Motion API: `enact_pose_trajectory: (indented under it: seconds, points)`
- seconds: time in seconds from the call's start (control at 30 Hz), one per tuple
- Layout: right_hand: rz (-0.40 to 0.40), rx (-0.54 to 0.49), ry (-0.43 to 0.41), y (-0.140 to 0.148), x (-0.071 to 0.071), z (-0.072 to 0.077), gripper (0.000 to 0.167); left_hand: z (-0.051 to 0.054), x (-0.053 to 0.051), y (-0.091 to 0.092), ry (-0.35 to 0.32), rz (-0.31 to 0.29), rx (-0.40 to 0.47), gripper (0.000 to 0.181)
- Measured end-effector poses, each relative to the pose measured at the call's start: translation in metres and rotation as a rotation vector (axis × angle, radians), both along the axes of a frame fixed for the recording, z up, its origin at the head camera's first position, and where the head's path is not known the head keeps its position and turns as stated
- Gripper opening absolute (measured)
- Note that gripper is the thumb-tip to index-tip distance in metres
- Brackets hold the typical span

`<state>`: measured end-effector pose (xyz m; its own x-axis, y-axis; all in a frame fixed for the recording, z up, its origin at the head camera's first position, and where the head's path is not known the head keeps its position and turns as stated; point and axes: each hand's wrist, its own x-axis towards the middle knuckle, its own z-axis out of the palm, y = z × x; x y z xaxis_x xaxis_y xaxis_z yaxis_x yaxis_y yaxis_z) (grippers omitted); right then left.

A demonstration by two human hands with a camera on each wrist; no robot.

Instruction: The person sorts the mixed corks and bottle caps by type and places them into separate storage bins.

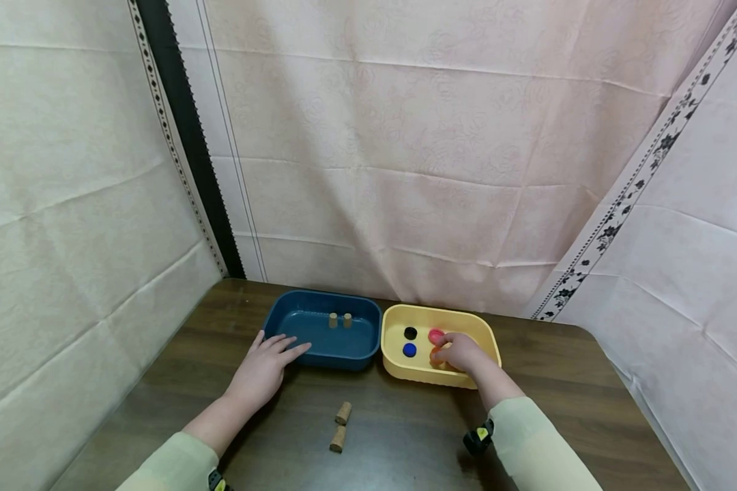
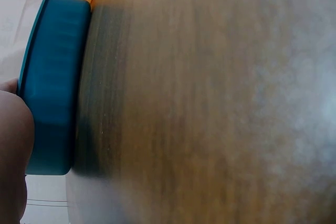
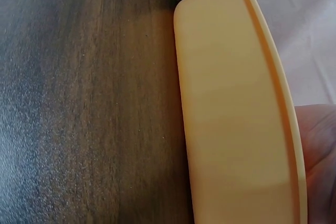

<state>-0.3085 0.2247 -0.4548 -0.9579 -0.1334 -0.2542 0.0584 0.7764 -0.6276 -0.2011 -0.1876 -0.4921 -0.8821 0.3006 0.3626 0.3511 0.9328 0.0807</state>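
Note:
My right hand (image 1: 465, 352) reaches into the yellow tray (image 1: 399, 369), its fingertips pinching an orange disc (image 1: 435, 357), partly hidden by the fingers. A pink disc (image 1: 435, 335) lies close to those fingertips. Left of them in the same tray are a black disc (image 1: 410, 333) and a blue disc (image 1: 409, 350). My left hand (image 1: 264, 372) rests with spread fingers at the near left rim of the dark blue tray (image 1: 338, 362). Two corks (image 1: 333, 320) stand upright inside that tray. In the right wrist view, the yellow tray's wall (image 3: 231, 103) hides the fingers.
Two more corks (image 1: 342, 413) lie on their sides on the brown wooden table (image 1: 405, 436), in front of the trays. The trays stand side by side near the back edge. Pale cloth (image 1: 374, 157) hangs behind and at both sides.

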Motion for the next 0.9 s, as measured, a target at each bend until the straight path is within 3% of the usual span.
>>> enact_pose_trajectory:
  seconds: [0.23,0.47,0.9]
  points:
    - [-0.018,-0.04,-0.014,0.001,-0.001,0.001,0.041,0.0,0.0,0.0,-0.006,0.003,-0.007,0.061]
    - [-0.039,-0.077,0.027,0.005,-0.003,0.003,0.038,0.001,0.0,0.0,-0.003,0.002,-0.003,0.061]
    - [-0.056,-0.21,0.099,0.003,0.013,0.018,0.046,0.001,-0.001,0.0,-0.008,0.004,0.002,0.06]
